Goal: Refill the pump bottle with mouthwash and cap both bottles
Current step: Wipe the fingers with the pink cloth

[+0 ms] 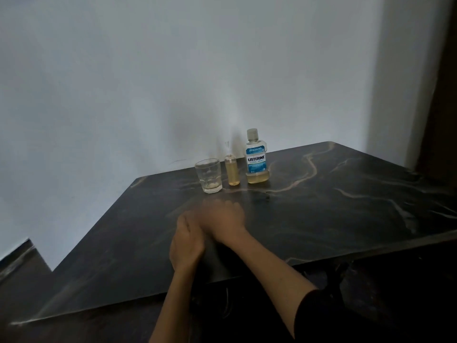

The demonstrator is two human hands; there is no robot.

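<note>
A mouthwash bottle (256, 157) with a blue and white label and a pale cap stands upright near the far edge of the dark marble table (346, 206); a little yellowish liquid shows at its base. Just left of it stands a small clear pump bottle (232, 170), holding yellowish liquid, its top fitted with a clear cap. My left hand (186, 242) and my right hand (223, 219) rest together on the table in front of the bottles, the right one blurred and partly over the left. Neither hand holds anything.
A clear drinking glass (209, 175) with a trace of liquid at the bottom stands left of the pump bottle. A pale wall rises directly behind the three items. The table's near edge runs below my forearms.
</note>
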